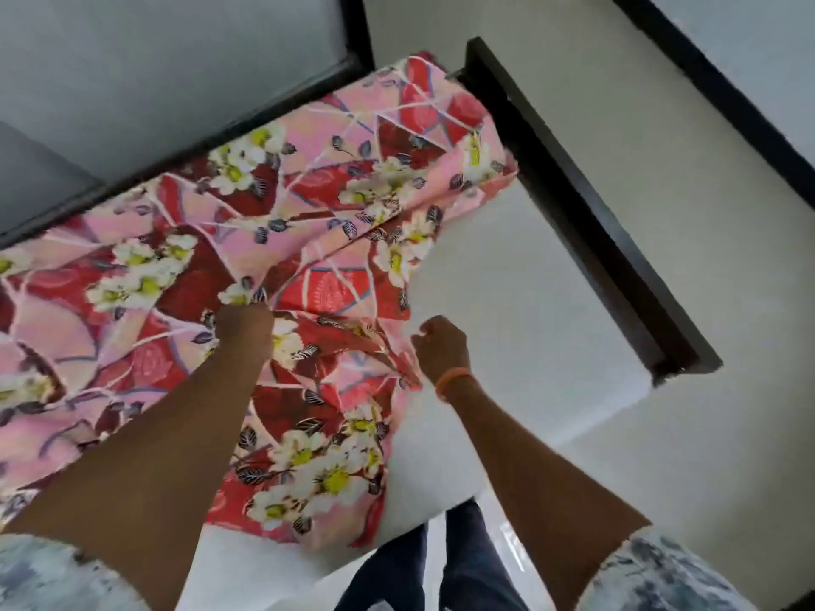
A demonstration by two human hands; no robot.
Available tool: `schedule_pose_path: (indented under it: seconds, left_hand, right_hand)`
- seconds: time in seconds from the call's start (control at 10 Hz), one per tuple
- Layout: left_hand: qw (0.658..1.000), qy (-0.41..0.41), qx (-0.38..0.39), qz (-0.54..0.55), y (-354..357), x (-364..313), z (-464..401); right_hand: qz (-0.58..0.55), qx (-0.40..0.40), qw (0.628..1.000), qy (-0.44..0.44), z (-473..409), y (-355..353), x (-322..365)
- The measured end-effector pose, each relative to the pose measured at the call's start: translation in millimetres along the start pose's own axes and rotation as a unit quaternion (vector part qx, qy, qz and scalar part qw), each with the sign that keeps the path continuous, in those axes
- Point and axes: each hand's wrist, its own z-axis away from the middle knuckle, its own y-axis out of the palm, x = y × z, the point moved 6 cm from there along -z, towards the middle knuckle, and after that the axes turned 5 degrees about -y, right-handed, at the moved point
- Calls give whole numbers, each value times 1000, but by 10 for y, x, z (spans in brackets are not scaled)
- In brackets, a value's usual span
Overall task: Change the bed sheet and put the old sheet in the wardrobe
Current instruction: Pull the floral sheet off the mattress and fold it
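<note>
Head view: hands (244, 328) gripping sheet (185, 240)

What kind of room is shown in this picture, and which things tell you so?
Most likely a bedroom. A white mattress lies in a dark wooden bed frame set against the wall, and a person's left hand grips a red and pink floral bed sheet that covers part of the mattress.

— How's the light where you are?
— Bright and even, soft daylight; my arms cast hardly any shadow on the mattress (507, 275).
— Sharp?
— No, soft all over. My sleeves (661, 575) smear at the bottom corners, and the bed frame (586, 205) bends with the wide lens.
</note>
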Motion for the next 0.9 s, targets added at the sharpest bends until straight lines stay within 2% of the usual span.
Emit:
schedule_pose_path:
  seconds: [0.1, 0.3, 0.4, 0.5, 0.6, 0.7, 0.8, 0.9]
  left_hand:
    - [996, -2, 84, 29, -99, -187, 415]
    - [983, -51, 164, 68, 497, -723, 21]
    - [954, -120, 254, 110, 807, -1170, -159]
    - [931, -134, 299, 159, 1113, -1360, -439]
    - [937, -125, 295, 141, 1511, -1449, -891]
    - [946, -118, 278, 120, 1694, -1496, -1109]
    - [937, -149, 267, 171, 1883, -1494, -1378]
    - [907, -192, 283, 245, 2013, -1455, -1517]
  right_hand:
    - [-3, 1, 1000, 17, -252, 53, 199]
    - [86, 19, 992, -86, -1185, 153, 800]
    - [186, -9, 974, -130, -2082, -74, 1107]
    - [235, -46, 961, -138, -2744, -249, 1317]
    - [297, -118, 933, -168, -3666, -416, 1670]
    - [342, -138, 918, -145, -4276, -429, 1804]
    - [436, -147, 876, -141, -4842, -360, 1858]
    - [456, -151, 859, -180, -4922, -361, 1901]
